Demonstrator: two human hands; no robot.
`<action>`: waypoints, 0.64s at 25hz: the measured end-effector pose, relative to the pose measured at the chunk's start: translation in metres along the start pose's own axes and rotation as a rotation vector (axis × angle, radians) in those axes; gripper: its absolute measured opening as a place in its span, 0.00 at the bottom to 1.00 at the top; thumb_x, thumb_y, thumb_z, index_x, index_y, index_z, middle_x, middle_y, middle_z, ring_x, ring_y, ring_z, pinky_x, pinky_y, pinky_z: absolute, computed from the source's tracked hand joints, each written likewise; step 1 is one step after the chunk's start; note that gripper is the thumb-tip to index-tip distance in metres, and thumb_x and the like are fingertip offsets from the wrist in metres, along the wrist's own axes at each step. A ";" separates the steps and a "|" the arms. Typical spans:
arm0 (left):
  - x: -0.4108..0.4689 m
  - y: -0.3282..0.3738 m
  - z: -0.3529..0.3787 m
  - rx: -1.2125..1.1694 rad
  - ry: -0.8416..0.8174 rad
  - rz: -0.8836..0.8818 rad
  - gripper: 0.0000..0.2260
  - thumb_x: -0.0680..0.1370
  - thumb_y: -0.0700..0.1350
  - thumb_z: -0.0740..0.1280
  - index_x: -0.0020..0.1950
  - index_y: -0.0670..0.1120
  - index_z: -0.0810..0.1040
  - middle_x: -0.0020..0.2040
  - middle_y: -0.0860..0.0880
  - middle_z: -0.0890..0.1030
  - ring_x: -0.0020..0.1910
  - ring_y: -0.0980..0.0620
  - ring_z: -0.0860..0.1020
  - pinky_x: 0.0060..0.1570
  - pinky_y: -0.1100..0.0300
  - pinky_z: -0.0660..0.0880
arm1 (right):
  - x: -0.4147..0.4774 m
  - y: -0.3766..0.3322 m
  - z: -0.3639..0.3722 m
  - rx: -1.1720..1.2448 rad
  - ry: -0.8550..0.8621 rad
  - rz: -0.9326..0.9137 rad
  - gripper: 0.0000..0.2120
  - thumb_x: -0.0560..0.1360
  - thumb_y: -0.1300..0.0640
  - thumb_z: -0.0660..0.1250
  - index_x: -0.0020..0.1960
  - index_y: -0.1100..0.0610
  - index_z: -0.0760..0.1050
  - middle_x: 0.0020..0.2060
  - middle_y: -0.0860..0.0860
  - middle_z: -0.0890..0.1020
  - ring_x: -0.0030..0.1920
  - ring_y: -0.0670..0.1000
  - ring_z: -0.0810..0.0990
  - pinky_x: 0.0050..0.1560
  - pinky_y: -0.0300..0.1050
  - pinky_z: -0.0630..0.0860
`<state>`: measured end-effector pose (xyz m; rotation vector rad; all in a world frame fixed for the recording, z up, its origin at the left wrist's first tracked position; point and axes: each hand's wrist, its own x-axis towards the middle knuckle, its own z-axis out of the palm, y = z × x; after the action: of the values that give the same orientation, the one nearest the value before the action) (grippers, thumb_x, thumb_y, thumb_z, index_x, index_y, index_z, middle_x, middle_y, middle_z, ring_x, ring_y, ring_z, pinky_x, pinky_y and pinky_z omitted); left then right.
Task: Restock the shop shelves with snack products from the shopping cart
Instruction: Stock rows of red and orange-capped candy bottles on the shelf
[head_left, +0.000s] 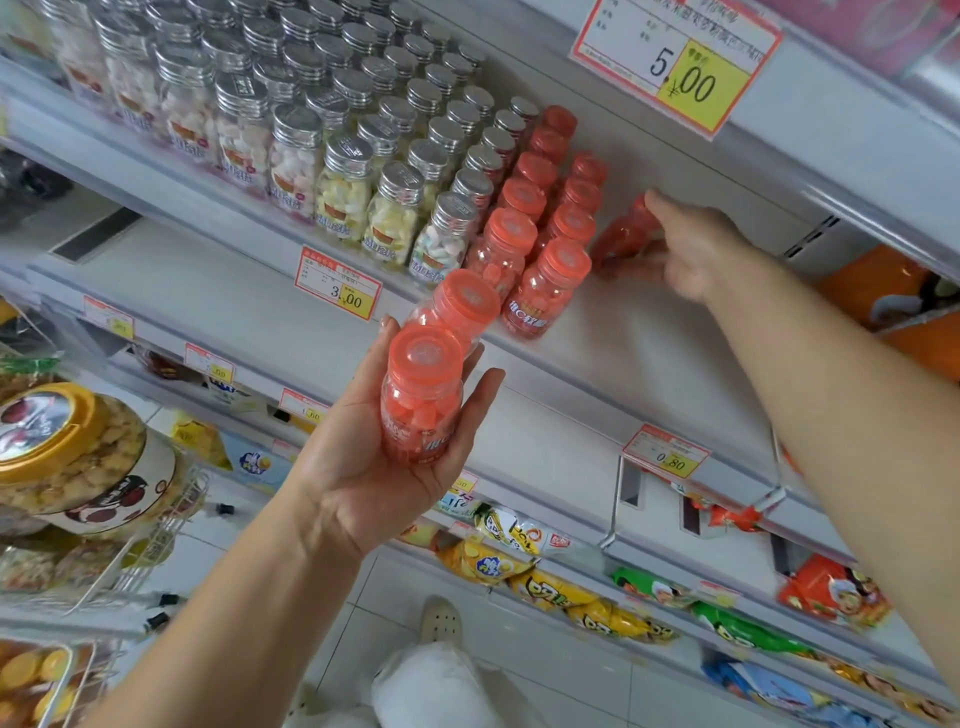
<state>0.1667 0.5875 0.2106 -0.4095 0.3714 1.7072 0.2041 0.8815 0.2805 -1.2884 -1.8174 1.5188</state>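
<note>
On the white shelf (649, 338), just right of the standing rows of red-capped bottles (550, 244), our right hand (691, 249) has its fingers and thumb wrapped round a tilted red bottle (623, 236). The bottle's lower end is close to the shelf surface, though we cannot tell whether it touches. Below the shelf's front edge, our left hand (395, 467) is turned palm up and cradles a pair of red bottles (422, 400). They lie one behind the other, caps toward us, with the thumb on one side and the fingers curling up on the other. Left of the red rows stand many silver-capped jars (363, 171) of pale sweets, with a price tag (337, 296) clipped under them. Further down hang bright snack bags (571, 587). At the left edge sits the wire shopping cart (156, 525), carrying a gold-lidded tub (67, 441).
</note>
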 end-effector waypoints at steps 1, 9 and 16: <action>0.001 0.001 -0.001 -0.006 -0.002 0.011 0.23 0.75 0.59 0.69 0.59 0.43 0.83 0.57 0.49 0.85 0.48 0.45 0.86 0.29 0.56 0.81 | 0.008 -0.006 0.004 -0.004 0.014 -0.002 0.13 0.82 0.56 0.58 0.42 0.59 0.74 0.26 0.56 0.79 0.30 0.56 0.81 0.31 0.54 0.81; 0.003 0.009 -0.004 -0.070 -0.009 0.082 0.23 0.73 0.59 0.69 0.58 0.42 0.83 0.57 0.49 0.85 0.47 0.45 0.86 0.28 0.56 0.81 | 0.045 -0.026 0.030 -0.239 -0.042 0.027 0.11 0.80 0.46 0.60 0.43 0.50 0.73 0.38 0.50 0.79 0.38 0.52 0.80 0.41 0.45 0.78; 0.002 0.005 -0.004 -0.107 -0.004 0.089 0.24 0.74 0.59 0.70 0.56 0.40 0.84 0.58 0.47 0.84 0.46 0.44 0.86 0.27 0.55 0.81 | 0.053 -0.031 0.041 -0.241 -0.090 -0.051 0.11 0.80 0.45 0.60 0.46 0.50 0.76 0.42 0.51 0.81 0.43 0.52 0.82 0.49 0.51 0.81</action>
<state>0.1618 0.5869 0.2065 -0.4740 0.2996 1.8197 0.1348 0.9066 0.2848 -1.2872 -2.1281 1.3839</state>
